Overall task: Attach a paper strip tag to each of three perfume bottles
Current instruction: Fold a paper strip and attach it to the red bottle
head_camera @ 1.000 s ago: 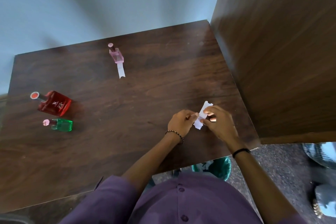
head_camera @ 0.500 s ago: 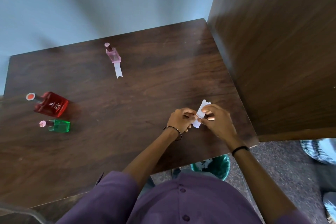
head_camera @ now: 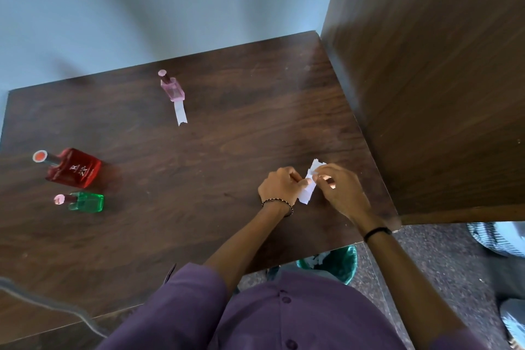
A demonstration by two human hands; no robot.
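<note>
A white paper strip (head_camera: pixel 308 192) is pinched between my left hand (head_camera: pixel 279 186) and my right hand (head_camera: pixel 338 190) just above the dark wooden table (head_camera: pixel 199 167), near its right front. A pink perfume bottle (head_camera: pixel 172 88) stands at the back of the table with a white paper strip tag (head_camera: pixel 181 112) lying from its base toward me. At the left stand a large red perfume bottle (head_camera: pixel 74 167) and, in front of it, a small green perfume bottle (head_camera: pixel 86 202). No tag shows on either of those two.
A tall dark wooden cabinet side (head_camera: pixel 431 79) rises along the table's right edge. A green bin (head_camera: pixel 339 264) with paper scraps stands on the floor under the table's front edge. A grey cable (head_camera: pixel 56 307) crosses the lower left corner. A pale blue wall is behind.
Both hands keep working the strip at the same spot; my fingers have shifted slightly along it. The bottles have not moved.
</note>
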